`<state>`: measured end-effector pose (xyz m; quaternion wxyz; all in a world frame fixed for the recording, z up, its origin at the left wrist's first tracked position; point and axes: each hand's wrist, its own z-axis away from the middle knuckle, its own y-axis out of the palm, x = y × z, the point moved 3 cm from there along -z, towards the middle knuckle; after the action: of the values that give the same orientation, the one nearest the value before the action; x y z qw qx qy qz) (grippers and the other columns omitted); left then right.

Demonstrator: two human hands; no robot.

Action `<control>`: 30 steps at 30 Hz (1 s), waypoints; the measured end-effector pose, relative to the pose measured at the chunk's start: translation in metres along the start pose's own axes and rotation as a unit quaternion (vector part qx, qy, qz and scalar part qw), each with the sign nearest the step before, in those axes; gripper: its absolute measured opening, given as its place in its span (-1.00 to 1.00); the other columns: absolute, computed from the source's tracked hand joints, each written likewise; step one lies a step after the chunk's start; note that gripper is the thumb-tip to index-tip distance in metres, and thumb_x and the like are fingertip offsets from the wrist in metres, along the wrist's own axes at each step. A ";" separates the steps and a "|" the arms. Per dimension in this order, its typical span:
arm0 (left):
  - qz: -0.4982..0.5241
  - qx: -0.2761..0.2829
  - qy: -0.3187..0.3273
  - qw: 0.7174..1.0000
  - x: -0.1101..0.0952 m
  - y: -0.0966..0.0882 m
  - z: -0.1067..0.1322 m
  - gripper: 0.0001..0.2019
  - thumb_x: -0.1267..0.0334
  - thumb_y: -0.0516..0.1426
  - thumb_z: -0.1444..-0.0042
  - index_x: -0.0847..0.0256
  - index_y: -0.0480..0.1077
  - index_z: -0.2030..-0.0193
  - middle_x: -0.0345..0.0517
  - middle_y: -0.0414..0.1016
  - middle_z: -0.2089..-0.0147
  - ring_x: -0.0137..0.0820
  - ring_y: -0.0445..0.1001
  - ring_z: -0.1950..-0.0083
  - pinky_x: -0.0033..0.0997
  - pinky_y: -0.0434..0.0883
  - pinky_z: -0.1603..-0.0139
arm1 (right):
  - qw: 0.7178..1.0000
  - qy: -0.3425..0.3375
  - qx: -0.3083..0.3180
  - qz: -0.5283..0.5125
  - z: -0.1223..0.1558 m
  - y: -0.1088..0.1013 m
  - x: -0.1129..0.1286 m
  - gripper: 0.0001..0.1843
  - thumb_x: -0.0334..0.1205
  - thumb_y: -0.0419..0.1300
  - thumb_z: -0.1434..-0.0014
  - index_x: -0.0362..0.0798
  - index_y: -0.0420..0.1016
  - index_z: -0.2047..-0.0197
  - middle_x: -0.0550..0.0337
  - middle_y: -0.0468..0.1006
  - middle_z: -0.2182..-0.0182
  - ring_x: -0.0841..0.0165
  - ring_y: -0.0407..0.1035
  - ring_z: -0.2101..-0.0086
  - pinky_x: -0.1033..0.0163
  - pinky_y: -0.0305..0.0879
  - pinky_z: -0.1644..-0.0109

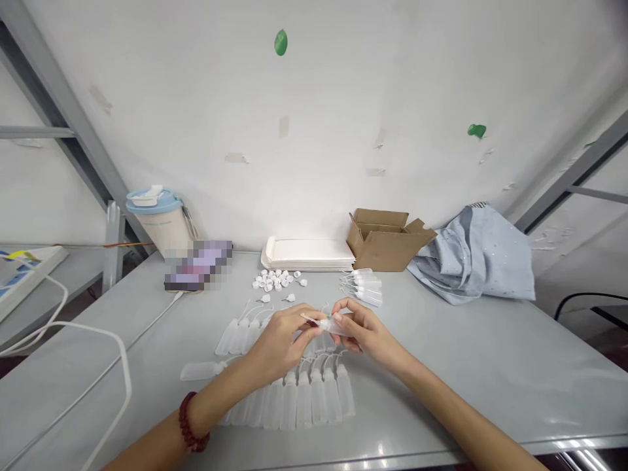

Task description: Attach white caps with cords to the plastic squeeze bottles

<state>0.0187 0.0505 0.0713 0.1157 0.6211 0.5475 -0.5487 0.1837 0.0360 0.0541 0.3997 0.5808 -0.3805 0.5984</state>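
Note:
Above the middle of the table, my left hand [287, 335] pinches the tip end of a small translucent squeeze bottle [330, 325]. My right hand [366, 332] has its fingers closed round the body of the same bottle, which is held tilted and partly hidden. Beneath my hands lie two rows of similar bottles with thin strings at their necks, a front row [304, 400] and a partly covered back row [236, 337]. One more bottle [196, 371] lies sideways near my left forearm. White caps [275, 281] are heaped beyond, with a few needle-tipped caps [290, 298] apart from them.
Several bottles with white tops [367, 288] lie stacked at back right, before an open cardboard box [392, 248] and a stack of white trays [311, 254]. A light blue cloth [478, 255], a lidded cup [164, 226], a phone [199, 265] and a white cable [125, 373] flank the workspace.

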 end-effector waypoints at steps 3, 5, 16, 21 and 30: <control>0.065 0.009 -0.055 0.996 0.000 0.000 -0.001 -0.80 0.30 0.11 -0.10 0.23 0.47 0.15 -0.05 0.51 0.16 -0.35 0.48 0.15 -0.39 0.45 0.12 | 1.000 -0.001 0.003 -0.006 0.000 0.000 0.001 -0.71 0.04 0.06 -0.21 -0.02 0.17 0.26 0.35 0.40 0.57 0.59 -0.03 0.68 0.39 -0.14 0.60; 0.069 0.006 -0.117 0.991 0.001 0.000 -0.002 -0.74 0.19 0.15 -0.08 0.25 0.46 0.11 -0.04 0.52 0.16 -0.35 0.51 0.19 -0.41 0.46 0.17 | 1.000 -0.001 0.003 -0.005 0.000 0.001 0.003 -0.71 0.04 0.06 -0.21 -0.02 0.17 0.26 0.35 0.40 0.57 0.59 -0.03 0.68 0.39 -0.13 0.59; -0.151 -0.025 0.082 0.985 0.005 0.004 0.002 -0.75 0.20 0.01 -0.25 0.30 0.43 0.28 -0.12 0.40 0.46 -0.44 0.32 0.46 -0.47 0.27 0.41 | 0.999 0.041 0.009 -0.033 0.004 0.003 0.005 -0.70 0.05 0.06 -0.21 0.00 0.14 0.28 0.40 0.35 0.63 0.61 -0.05 0.71 0.45 -0.16 0.65; -0.170 0.004 0.136 0.976 0.003 0.006 0.005 -0.79 0.28 -0.06 -0.29 0.29 0.36 0.15 -0.05 0.43 0.32 -0.43 0.35 0.40 -0.45 0.29 0.37 | 0.995 0.088 0.012 -0.053 0.005 0.003 0.005 -0.69 0.08 0.07 -0.19 0.02 0.12 0.28 0.44 0.29 0.66 0.63 -0.10 0.72 0.50 -0.20 0.69; 0.056 0.040 -0.187 0.980 0.006 0.003 -0.001 -0.66 0.02 0.01 -0.18 0.27 0.41 0.34 -0.12 0.46 0.41 -0.41 0.46 0.42 -0.46 0.41 0.40 | 1.000 0.015 -0.020 0.007 0.000 0.002 0.002 -0.71 0.06 0.03 -0.22 0.01 0.13 0.26 0.41 0.34 0.61 0.60 -0.01 0.71 0.47 -0.08 0.68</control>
<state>0.0203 0.0540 0.0658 0.2219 0.5414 0.4583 -0.6690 0.1823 0.0353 0.0557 0.4124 0.5608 -0.3906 0.6024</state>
